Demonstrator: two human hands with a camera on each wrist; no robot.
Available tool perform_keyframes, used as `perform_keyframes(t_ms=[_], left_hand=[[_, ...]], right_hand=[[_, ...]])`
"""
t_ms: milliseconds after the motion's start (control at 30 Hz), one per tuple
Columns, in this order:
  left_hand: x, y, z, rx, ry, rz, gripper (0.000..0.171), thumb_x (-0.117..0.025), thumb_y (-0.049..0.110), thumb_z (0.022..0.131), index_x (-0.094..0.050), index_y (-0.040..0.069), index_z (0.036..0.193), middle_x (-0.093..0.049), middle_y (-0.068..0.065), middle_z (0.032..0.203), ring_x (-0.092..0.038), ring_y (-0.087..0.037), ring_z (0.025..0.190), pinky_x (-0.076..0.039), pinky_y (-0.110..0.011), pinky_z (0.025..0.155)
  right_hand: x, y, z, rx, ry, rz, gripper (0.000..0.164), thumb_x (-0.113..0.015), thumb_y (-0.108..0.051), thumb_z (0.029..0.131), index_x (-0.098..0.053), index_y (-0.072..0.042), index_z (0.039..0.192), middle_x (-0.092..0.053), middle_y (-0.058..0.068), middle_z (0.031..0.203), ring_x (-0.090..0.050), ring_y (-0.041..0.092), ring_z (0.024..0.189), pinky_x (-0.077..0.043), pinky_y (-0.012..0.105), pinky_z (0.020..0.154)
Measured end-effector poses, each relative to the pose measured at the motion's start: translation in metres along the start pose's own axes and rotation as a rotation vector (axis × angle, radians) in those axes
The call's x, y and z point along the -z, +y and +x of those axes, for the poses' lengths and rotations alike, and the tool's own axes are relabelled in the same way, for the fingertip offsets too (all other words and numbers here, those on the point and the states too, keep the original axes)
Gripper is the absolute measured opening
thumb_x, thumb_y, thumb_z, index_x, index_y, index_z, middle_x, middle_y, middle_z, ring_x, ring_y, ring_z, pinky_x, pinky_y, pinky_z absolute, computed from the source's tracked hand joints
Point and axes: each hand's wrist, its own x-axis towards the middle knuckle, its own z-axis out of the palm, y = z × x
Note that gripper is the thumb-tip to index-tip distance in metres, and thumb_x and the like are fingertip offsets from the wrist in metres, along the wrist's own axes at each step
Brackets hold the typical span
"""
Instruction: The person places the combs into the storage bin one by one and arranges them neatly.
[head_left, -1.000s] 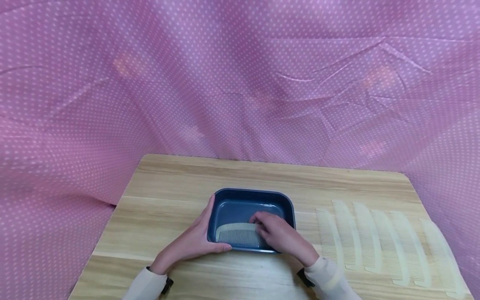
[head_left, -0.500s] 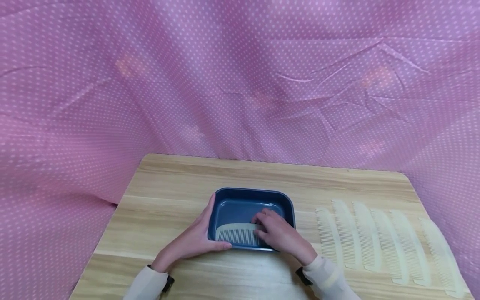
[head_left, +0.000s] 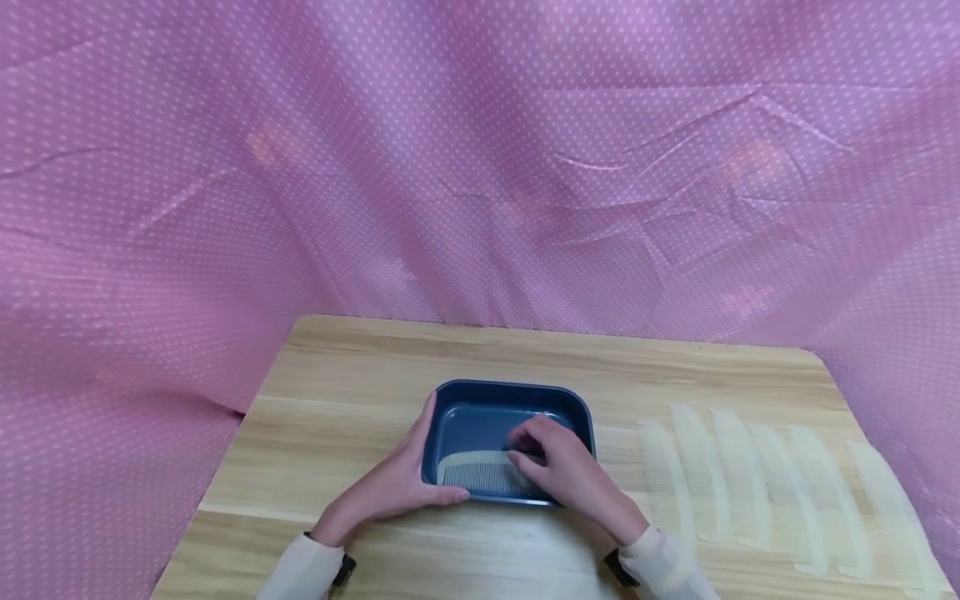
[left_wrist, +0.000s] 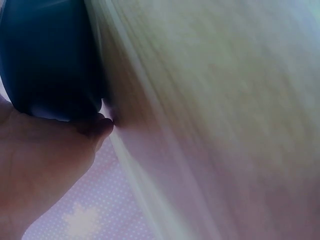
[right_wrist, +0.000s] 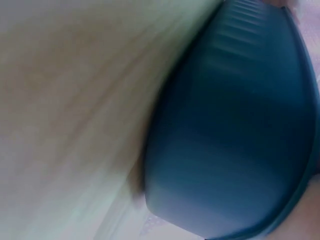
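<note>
On the table, a dark blue rectangular tray (head_left: 480,396) holds a pale comb (head_left: 476,467) along its near side, teeth facing the near edge. My left hand (head_left: 405,471) braces the tray's near left corner, fingers straight along the left wall and thumb along the front rim. In the left wrist view, the thumb (left_wrist: 102,127) lies against the tray's outer wall (left_wrist: 50,55). Inside the tray, my right hand (head_left: 558,458) hovers over the comb's right end with loosely bent fingers and a gap between thumb and index finger. That end of the comb is hidden.
Several translucent pale combs (head_left: 716,475) lie side by side on the right of the wooden table (head_left: 360,358). Pink dotted cloth (head_left: 480,167) hangs behind the table and at its sides.
My right hand's fingers have lifted slightly and the gap between thumb and fingers has widened. The comb and my left hand keep their places at the tray. The head view has shifted a little.
</note>
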Motion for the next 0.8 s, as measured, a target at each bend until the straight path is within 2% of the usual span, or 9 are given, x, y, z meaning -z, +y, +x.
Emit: perform_keyframes(t_ms=[167, 300, 667, 800], left_hand=[[-0.002, 0.001, -0.001, 0.035, -0.005, -0.015, 0.143, -0.096, 0.044, 0.084, 0.016, 0.044, 0.172, -0.004, -0.002, 0.182, -0.019, -0.030, 0.163, -0.026, -0.067, 0.124], [-0.002, 0.002, 0.000, 0.047, -0.004, -0.012, 0.144, -0.097, 0.045, 0.083, 0.017, 0.047, 0.171, -0.002, 0.000, 0.182, -0.017, -0.029, 0.163, -0.024, -0.067, 0.125], [0.002, 0.000, 0.001, 0.021, 0.004, -0.012, 0.145, -0.098, 0.044, 0.082, 0.017, 0.048, 0.170, 0.000, 0.002, 0.182, -0.012, -0.026, 0.164, -0.020, -0.067, 0.126], [-0.001, 0.001, 0.004, 0.000, -0.005, -0.019, 0.144, -0.097, 0.045, 0.083, 0.017, 0.048, 0.170, 0.001, 0.003, 0.182, -0.010, -0.026, 0.164, -0.019, -0.066, 0.126]], right_hand=[[0.006, 0.005, -0.008, 0.092, 0.097, 0.075, 0.020, -0.080, -0.005, 0.099, -0.075, -0.011, 0.117, -0.071, -0.005, 0.106, -0.066, 0.008, 0.092, -0.062, 0.033, 0.080], [0.018, 0.009, -0.013, 0.126, 0.158, 0.098, 0.022, -0.078, 0.003, 0.098, -0.075, -0.008, 0.118, -0.072, -0.003, 0.106, -0.067, 0.009, 0.092, -0.063, 0.035, 0.078], [0.046, 0.019, -0.030, 0.062, 0.280, 0.085, 0.026, -0.077, 0.011, 0.094, -0.075, -0.004, 0.115, -0.074, 0.007, 0.108, -0.070, 0.014, 0.095, -0.062, 0.039, 0.083], [0.056, 0.024, -0.040, -0.008, 0.290, 0.098, 0.026, -0.075, 0.009, 0.097, -0.075, -0.005, 0.119, -0.074, 0.005, 0.113, -0.072, 0.018, 0.097, -0.063, 0.037, 0.083]])
